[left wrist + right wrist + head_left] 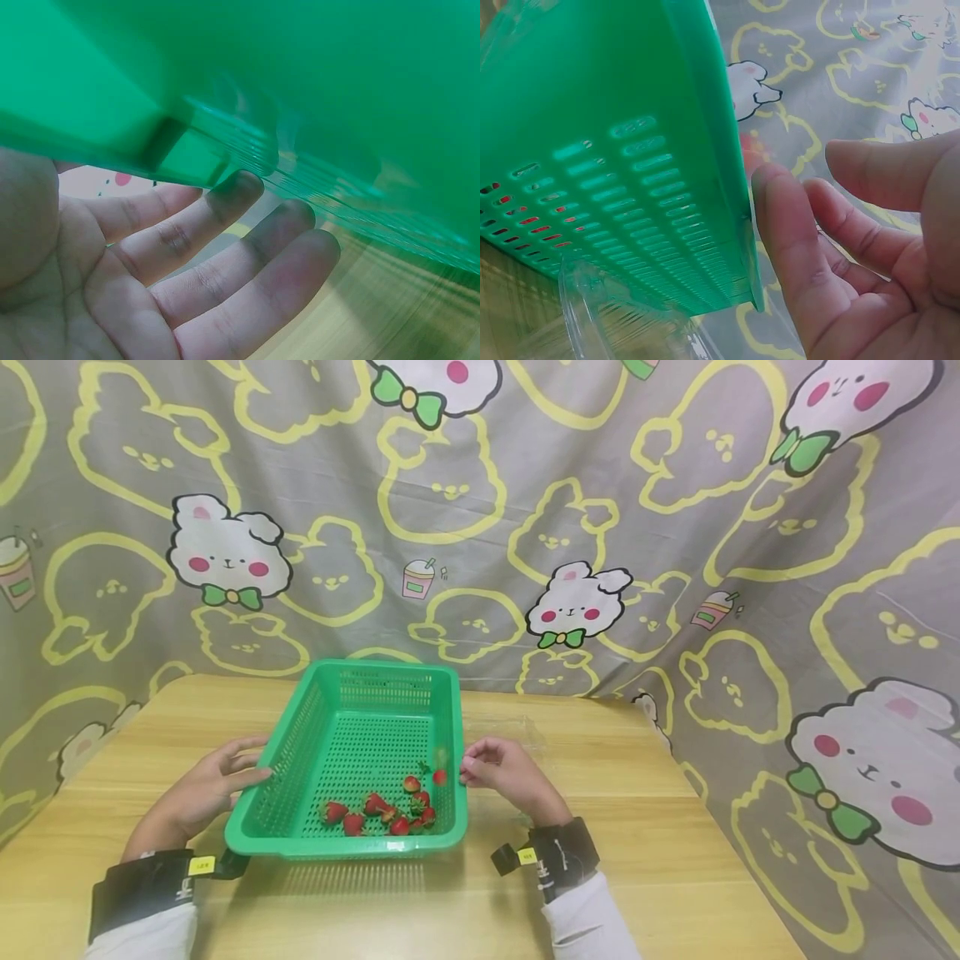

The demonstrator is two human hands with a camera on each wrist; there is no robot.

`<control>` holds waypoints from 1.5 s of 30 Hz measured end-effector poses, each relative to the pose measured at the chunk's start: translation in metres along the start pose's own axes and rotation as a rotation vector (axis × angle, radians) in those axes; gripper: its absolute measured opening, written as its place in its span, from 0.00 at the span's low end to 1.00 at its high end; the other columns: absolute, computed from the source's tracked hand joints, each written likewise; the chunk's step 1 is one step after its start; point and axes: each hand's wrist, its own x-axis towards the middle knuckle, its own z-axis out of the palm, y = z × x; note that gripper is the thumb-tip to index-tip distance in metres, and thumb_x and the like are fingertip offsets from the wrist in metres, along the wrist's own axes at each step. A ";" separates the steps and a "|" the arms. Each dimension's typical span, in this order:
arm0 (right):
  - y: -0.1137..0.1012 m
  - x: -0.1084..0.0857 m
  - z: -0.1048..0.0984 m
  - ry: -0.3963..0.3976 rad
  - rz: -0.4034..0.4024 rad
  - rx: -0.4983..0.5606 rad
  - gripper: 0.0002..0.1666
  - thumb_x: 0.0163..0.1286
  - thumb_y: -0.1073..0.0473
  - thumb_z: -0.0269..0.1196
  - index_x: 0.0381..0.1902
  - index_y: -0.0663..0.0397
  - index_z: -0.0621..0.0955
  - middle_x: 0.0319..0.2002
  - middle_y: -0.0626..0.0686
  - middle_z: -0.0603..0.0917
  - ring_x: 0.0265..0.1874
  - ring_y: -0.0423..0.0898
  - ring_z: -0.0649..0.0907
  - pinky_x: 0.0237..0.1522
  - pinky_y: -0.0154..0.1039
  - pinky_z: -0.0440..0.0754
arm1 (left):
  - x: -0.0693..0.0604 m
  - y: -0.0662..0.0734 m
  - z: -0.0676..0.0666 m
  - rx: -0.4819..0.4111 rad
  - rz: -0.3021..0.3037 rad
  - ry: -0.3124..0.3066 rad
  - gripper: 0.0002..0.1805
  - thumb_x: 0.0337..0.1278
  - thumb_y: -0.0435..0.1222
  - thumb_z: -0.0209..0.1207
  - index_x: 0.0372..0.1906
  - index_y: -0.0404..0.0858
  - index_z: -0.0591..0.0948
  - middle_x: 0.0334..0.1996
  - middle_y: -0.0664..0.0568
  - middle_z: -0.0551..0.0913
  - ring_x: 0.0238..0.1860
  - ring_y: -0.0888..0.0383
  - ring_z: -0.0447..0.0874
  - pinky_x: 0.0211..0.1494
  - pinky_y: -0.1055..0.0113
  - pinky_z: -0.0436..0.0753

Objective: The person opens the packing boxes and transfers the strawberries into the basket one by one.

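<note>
A green plastic basket (360, 847) with slotted walls is tilted, its near end raised off the table. Several red strawberries (353, 823) lie in its near right part. My left hand (213, 781) holds the basket's left side, thumb at the rim and fingers (255, 277) against the outer wall below. Beside the right rim is my right hand (506, 768), its thumb apart from the index finger (784, 217); nothing shows between them. A blurred red strawberry (440, 777) appears just inside that rim, near the right fingertips.
Clear plastic packaging (600, 322) lies behind and beneath the basket's right side, faint in the head view. The wooden table (637, 860) extends to the right. A patterned curtain (465, 527) hangs along the back and both sides.
</note>
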 end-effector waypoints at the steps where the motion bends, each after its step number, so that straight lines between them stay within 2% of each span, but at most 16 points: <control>1: 0.001 0.000 -0.001 0.001 -0.006 -0.001 0.09 0.70 0.68 0.59 0.43 0.71 0.76 0.36 0.59 0.82 0.36 0.49 0.84 0.45 0.44 0.83 | 0.000 0.000 0.000 -0.001 0.000 0.001 0.32 0.71 0.35 0.53 0.70 0.29 0.54 0.63 0.28 0.61 0.48 0.64 0.78 0.46 0.57 0.81; 4: 0.004 0.001 -0.005 0.027 -0.001 -0.030 0.09 0.70 0.66 0.60 0.43 0.69 0.77 0.37 0.61 0.81 0.37 0.50 0.84 0.45 0.44 0.83 | 0.000 -0.001 0.000 -0.003 -0.004 0.005 0.32 0.70 0.35 0.54 0.70 0.29 0.54 0.63 0.28 0.62 0.48 0.65 0.78 0.46 0.57 0.81; 6: 0.007 0.000 -0.010 0.063 0.003 -0.090 0.10 0.70 0.64 0.61 0.44 0.68 0.77 0.38 0.61 0.82 0.36 0.50 0.85 0.44 0.44 0.84 | 0.000 -0.001 0.000 0.000 -0.007 0.006 0.33 0.70 0.36 0.54 0.71 0.29 0.53 0.63 0.28 0.62 0.48 0.65 0.78 0.46 0.57 0.81; 10: 0.012 -0.002 -0.025 0.149 0.031 -0.320 0.10 0.69 0.60 0.62 0.44 0.62 0.79 0.37 0.58 0.83 0.33 0.48 0.85 0.39 0.43 0.84 | 0.000 -0.001 -0.001 -0.001 -0.007 0.002 0.31 0.70 0.35 0.54 0.70 0.30 0.55 0.60 0.35 0.69 0.48 0.64 0.78 0.47 0.56 0.80; 14: 0.016 -0.006 -0.037 0.186 0.088 -0.577 0.09 0.68 0.58 0.63 0.42 0.58 0.81 0.36 0.54 0.83 0.33 0.47 0.83 0.37 0.44 0.82 | 0.001 -0.001 -0.002 0.000 -0.003 -0.003 0.30 0.70 0.35 0.53 0.69 0.30 0.56 0.56 0.45 0.73 0.48 0.63 0.79 0.47 0.55 0.79; 17: 0.016 -0.009 -0.041 0.172 0.157 -0.668 0.10 0.66 0.58 0.64 0.41 0.59 0.81 0.36 0.54 0.83 0.32 0.48 0.82 0.35 0.45 0.81 | 0.001 -0.001 -0.002 0.003 -0.004 -0.004 0.30 0.71 0.35 0.53 0.69 0.30 0.55 0.58 0.41 0.72 0.48 0.63 0.79 0.47 0.55 0.79; 23: 0.015 -0.017 -0.039 0.074 0.329 -0.640 0.16 0.66 0.56 0.65 0.48 0.60 0.78 0.35 0.55 0.81 0.24 0.52 0.81 0.25 0.45 0.81 | 0.001 -0.001 -0.001 0.005 -0.011 -0.005 0.31 0.71 0.36 0.53 0.70 0.29 0.54 0.61 0.32 0.66 0.49 0.63 0.78 0.47 0.56 0.80; 27: 0.017 -0.018 -0.037 0.044 0.384 -0.640 0.17 0.66 0.54 0.64 0.47 0.58 0.77 0.36 0.56 0.79 0.19 0.53 0.81 0.21 0.44 0.81 | 0.001 0.000 -0.001 0.013 -0.012 -0.001 0.32 0.71 0.36 0.53 0.70 0.29 0.54 0.62 0.30 0.65 0.49 0.63 0.78 0.48 0.54 0.79; 32: 0.023 -0.016 -0.036 0.030 0.398 -0.679 0.14 0.65 0.53 0.65 0.42 0.57 0.78 0.41 0.57 0.79 0.19 0.52 0.81 0.22 0.44 0.81 | 0.000 -0.001 0.000 0.014 -0.015 0.001 0.32 0.71 0.36 0.53 0.70 0.29 0.53 0.64 0.28 0.62 0.49 0.64 0.77 0.49 0.54 0.78; 35: 0.027 -0.012 -0.036 0.020 0.370 -0.703 0.14 0.66 0.53 0.65 0.43 0.56 0.79 0.42 0.55 0.81 0.29 0.53 0.82 0.32 0.48 0.81 | 0.000 -0.001 0.000 0.014 -0.018 0.003 0.32 0.71 0.36 0.53 0.70 0.29 0.53 0.64 0.28 0.62 0.49 0.64 0.78 0.49 0.53 0.79; 39: 0.034 -0.006 -0.036 0.041 0.292 -0.642 0.14 0.67 0.54 0.63 0.45 0.57 0.80 0.44 0.55 0.82 0.40 0.52 0.81 0.41 0.51 0.80 | 0.000 -0.001 0.000 0.034 -0.020 0.002 0.32 0.71 0.37 0.53 0.71 0.29 0.53 0.64 0.28 0.62 0.50 0.65 0.77 0.52 0.48 0.76; 42: 0.036 -0.004 -0.036 0.066 0.261 -0.598 0.13 0.66 0.57 0.64 0.45 0.59 0.80 0.41 0.56 0.82 0.37 0.51 0.82 0.39 0.49 0.81 | 0.000 0.000 0.000 0.045 -0.021 -0.001 0.32 0.72 0.37 0.53 0.71 0.30 0.54 0.65 0.28 0.62 0.50 0.66 0.76 0.53 0.44 0.75; 45: 0.036 -0.004 -0.036 0.055 0.271 -0.624 0.12 0.63 0.60 0.65 0.43 0.60 0.80 0.36 0.54 0.83 0.31 0.49 0.82 0.34 0.45 0.81 | 0.000 -0.001 0.000 0.039 -0.020 -0.001 0.32 0.71 0.37 0.53 0.71 0.30 0.54 0.64 0.28 0.62 0.50 0.65 0.76 0.53 0.45 0.75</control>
